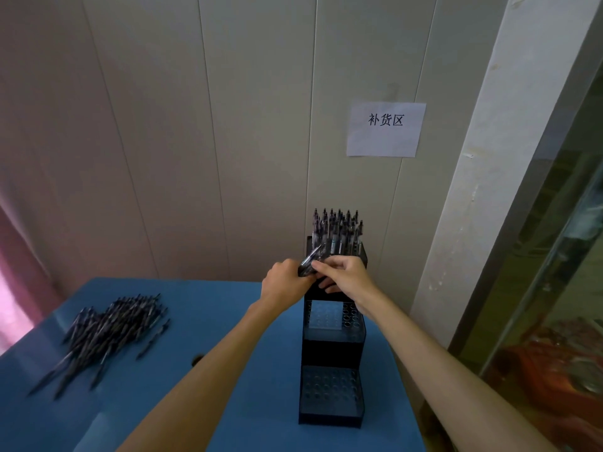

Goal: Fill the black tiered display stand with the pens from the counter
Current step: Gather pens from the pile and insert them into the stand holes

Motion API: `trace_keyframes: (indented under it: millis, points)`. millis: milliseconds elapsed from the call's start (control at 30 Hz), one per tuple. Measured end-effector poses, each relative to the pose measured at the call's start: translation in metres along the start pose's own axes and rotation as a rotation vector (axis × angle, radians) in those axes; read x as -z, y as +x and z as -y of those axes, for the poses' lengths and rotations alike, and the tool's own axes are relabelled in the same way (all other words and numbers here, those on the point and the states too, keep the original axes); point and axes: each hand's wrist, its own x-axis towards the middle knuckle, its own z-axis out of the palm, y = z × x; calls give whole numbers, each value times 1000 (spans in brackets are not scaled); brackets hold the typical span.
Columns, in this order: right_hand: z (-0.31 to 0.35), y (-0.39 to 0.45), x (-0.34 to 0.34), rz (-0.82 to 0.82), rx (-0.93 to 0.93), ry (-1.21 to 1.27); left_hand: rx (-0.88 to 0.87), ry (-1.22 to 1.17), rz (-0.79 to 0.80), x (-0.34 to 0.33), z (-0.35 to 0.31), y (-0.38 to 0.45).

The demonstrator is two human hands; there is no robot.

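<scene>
Both hands meet just in front of the top tier of the black stand, which is against the wall on the blue counter. The left hand has its fingers curled round a small bundle of pens, their ends pointing up and to the right toward the stand. The right hand pinches at this bundle with thumb and fingertips — it seems to take out one pen, though the exact finger contact is too small to see well.

The top tier already carries many upright pens. The middle tier and the lowest tier show rows of empty holes. The large heap of loose pens lies on the counter, well apart to the left.

To do this step well, I think the right hand should separate only one pen, turn it upright with the tip down, and guide it to a free hole before letting go. The left hand should keep the bundle steady and near, but not lean on the stand — the stand is tall and narrow and may tip. The standing pens are close together, so the new pen should go straight down, not sideways, or it may push its neighbours crooked. It is sensible to finish one tier before the next.
</scene>
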Motion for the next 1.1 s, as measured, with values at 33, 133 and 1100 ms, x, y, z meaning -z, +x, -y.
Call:
trace_keyframes:
  millis: [33,133,1100]
  points:
    - [-1,0,-2,9,-27,11,-3,6,-1,0,3,-1]
    - [-4,1,-9,8,-85,51,9,24,3,-1,13,-1]
    - [-57,32,-25,-294,278,-714,19,-84,9,-6,56,10]
